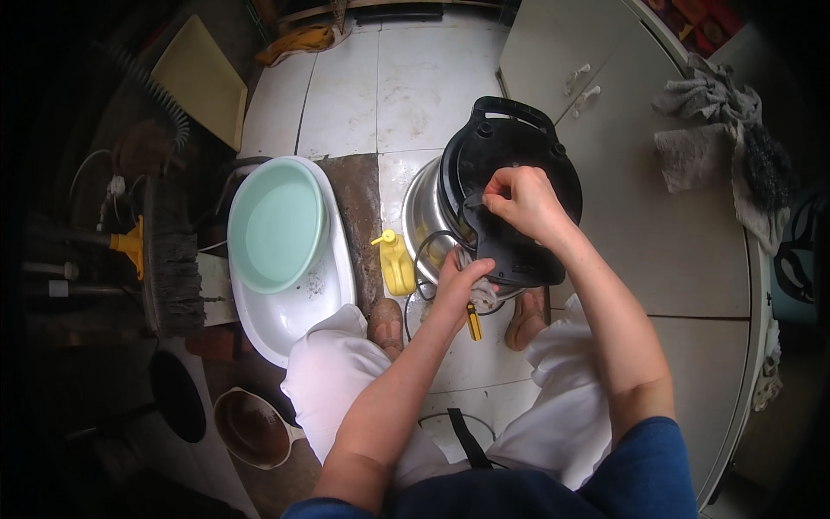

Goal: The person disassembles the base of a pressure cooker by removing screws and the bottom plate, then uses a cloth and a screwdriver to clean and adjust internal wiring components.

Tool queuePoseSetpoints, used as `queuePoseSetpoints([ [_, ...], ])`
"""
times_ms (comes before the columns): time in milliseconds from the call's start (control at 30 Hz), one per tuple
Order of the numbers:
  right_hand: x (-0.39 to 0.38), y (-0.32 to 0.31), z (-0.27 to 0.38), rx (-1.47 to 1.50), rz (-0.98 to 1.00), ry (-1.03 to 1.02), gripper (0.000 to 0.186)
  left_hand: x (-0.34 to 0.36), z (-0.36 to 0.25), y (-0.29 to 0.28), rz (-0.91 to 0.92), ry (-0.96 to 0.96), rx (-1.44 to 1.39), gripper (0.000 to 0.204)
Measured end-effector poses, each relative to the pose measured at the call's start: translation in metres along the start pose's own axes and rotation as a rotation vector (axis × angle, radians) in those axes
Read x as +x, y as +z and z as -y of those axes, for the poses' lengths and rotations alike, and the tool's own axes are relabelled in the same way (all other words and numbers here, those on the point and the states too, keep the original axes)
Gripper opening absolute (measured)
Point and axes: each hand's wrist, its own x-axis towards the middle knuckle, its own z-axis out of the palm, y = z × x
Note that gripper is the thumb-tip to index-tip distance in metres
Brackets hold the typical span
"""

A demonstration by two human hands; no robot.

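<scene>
At the bottom of the frame the person's blue top and white trousers fill the middle, with a black strap (pixel 467 437) lying across the lap. To the lower left a brown-stained bowl (pixel 251 426) sits on the floor beside a dark round pan (pixel 177 396). Two sandalled feet (pixel 386 323) rest on the tiled floor (pixel 346 95) just below centre.

The left hand (pixel 458 285) is in the middle of the frame, fingers clenched around a grey cloth (pixel 481 292) pressed against the lower edge of the cooker (pixel 432 203). A small yellow-handled tool (pixel 473 320) lies on the floor just under that hand. The right hand (pixel 523 201) is above it, fingers pinched on the black lid (pixel 510 151) of the cooker, which stands tilted up over the shiny steel body. A black cord (pixel 421 251) loops beside the body.

Just left of the cooker stands a yellow bottle (pixel 396 264), close to the left hand. Further left a pale green basin (pixel 277 223) lies inside a white tub (pixel 298 298). A stiff brush (pixel 173 259) lies at the far left.

On the right a white cupboard (pixel 562 60) reaches to the upper edge, and grey rags (pixel 713 121) lie at the upper right. A yellow cloth (pixel 298 41) lies at the top.
</scene>
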Motion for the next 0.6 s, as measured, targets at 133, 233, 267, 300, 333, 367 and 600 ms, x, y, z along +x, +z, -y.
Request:
queuePoseSetpoints([
  [133,0.002,0.0,0.002,-0.033,0.021,-0.067,0.014,-0.001,-0.001,-0.001,0.023,-0.008,0.059,0.046],
  [233,0.002,-0.002,0.015,-0.104,0.065,-0.084,0.013,-0.002,-0.002,-0.001,0.006,-0.026,0.038,0.044],
  [267,0.003,-0.001,0.013,-0.124,0.067,-0.119,0.012,-0.003,-0.003,0.001,0.011,-0.03,0.018,0.042],
  [300,0.005,-0.002,0.013,-0.143,0.069,-0.154,0.012,-0.003,-0.004,0.003,0.015,-0.033,-0.002,0.04],
  [333,0.008,-0.003,0.016,-0.186,0.112,-0.169,0.011,-0.003,-0.004,0.003,0.008,-0.037,0.003,0.04],
  [367,0.013,-0.005,0.02,-0.229,0.155,-0.183,0.011,-0.003,-0.003,0.003,0.001,-0.042,0.008,0.04],
  [600,0.035,-0.003,0.02,-0.411,0.357,-0.057,0.015,-0.006,-0.008,0.006,0.014,-0.057,-0.02,0.042],
])
